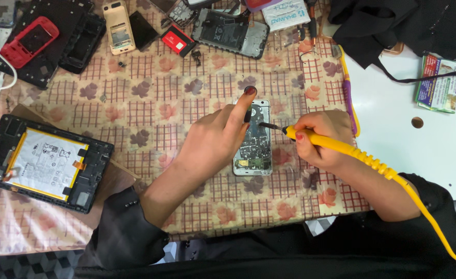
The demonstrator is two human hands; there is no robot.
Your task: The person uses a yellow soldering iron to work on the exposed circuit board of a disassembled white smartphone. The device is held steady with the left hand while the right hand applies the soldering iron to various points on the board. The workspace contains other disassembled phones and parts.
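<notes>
hands [269,138] — both curled over opened phone [253,150]

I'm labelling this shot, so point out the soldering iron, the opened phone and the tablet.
soldering iron [336,146], head view, yellow handle.
opened phone [255,152], head view, exposed circuit board.
tablet [44,163], head view, white battery.

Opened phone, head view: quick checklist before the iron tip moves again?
1. Opened phone flat on the patterned cloth: ok.
2. Left hand steadying phone, a fingertip at its top edge: ok.
3. Right hand gripping the yellow soldering iron: ok.
4. Tip over the board: ok; actual contact: cannot tell.
5. Left fingers clear of tip: not ok, close.
6. Iron's cord trails free past right arm: ok.
</notes>
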